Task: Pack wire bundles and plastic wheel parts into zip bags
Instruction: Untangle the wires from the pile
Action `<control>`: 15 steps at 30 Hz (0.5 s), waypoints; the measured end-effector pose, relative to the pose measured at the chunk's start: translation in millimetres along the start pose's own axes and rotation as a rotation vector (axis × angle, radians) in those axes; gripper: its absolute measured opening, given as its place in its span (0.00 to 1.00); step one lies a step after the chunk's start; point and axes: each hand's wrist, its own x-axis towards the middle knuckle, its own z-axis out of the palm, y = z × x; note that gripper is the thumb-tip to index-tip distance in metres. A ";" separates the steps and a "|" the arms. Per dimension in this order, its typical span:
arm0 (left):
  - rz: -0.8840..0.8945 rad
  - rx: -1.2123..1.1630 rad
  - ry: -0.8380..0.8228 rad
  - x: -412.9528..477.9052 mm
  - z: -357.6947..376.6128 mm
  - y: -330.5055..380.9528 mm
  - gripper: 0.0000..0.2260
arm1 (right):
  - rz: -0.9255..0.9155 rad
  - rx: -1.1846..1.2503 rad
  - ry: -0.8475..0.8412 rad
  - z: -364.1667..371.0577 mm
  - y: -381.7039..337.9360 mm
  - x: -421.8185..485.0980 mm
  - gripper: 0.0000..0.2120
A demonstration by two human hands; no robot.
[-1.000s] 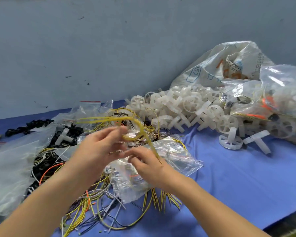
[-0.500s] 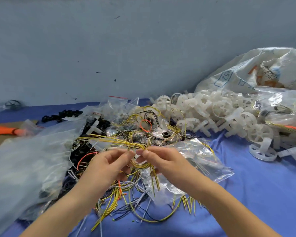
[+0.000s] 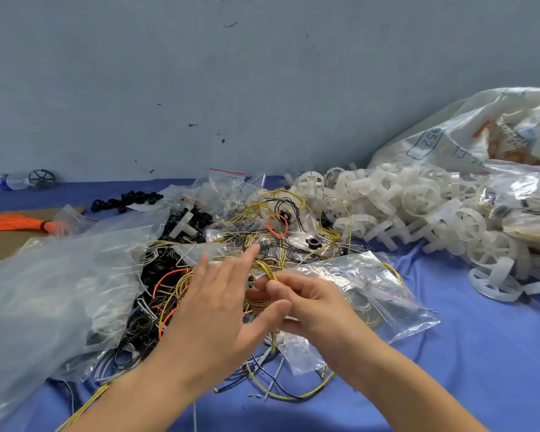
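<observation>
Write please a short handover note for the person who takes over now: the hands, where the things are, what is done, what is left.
Right hand: pinches a coil of yellow wire.
Left hand: open, fingers spread, beside the coil.
Zip bag: lies just behind the right hand, with some wire inside.
Loose wires: a tangle past the hands.
Wheels: white pile at right, beside a big sack.
Done: coil wound, as it seems.
Left: put the coil in a bag, add wheel parts, seal.
</observation>
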 end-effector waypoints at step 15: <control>-0.249 -0.475 -0.154 -17.5 23.3 2.5 0.26 | 0.088 0.362 -0.035 -3.2 4.6 -2.2 0.12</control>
